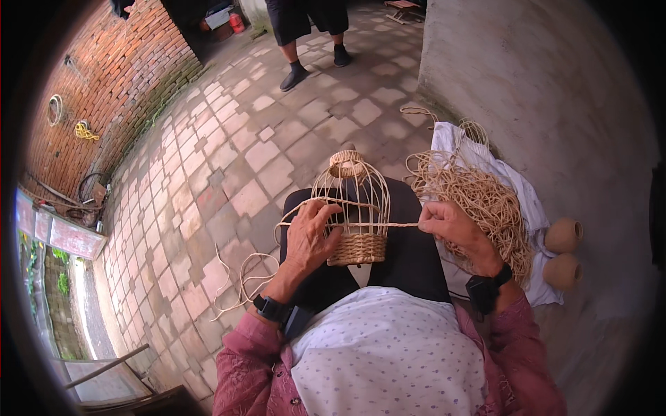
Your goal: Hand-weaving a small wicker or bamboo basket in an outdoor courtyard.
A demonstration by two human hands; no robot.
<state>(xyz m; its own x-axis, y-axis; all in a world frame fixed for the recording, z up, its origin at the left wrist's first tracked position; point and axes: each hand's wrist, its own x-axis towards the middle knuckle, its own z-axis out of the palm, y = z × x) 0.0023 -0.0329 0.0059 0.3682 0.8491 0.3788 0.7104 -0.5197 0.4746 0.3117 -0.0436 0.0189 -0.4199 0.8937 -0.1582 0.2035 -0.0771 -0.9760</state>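
Note:
On my lap rests a lantern-shaped basket frame [358, 250] of thin upright rods. Tan cord is woven densely round its end nearest me, and a woven ring [346, 165] caps the far end. My left hand [311, 234] grips the frame's left side, with its fingertips among the rods. Between the thumb and fingers of my right hand [452, 225], a tan cord [402, 224] is pinched and stretched straight from the rods. Another length of cord loops past my left hand. What lies under my left fingers is hidden.
A tangled heap of cord [479, 201] lies on a white sack [534, 215] at my right, beside two round brown pots [562, 236]. Loose cord trails over the paving [267, 170] at left. A person in black shorts [309, 21] stands ahead. A plastered wall [541, 90] rises on the right.

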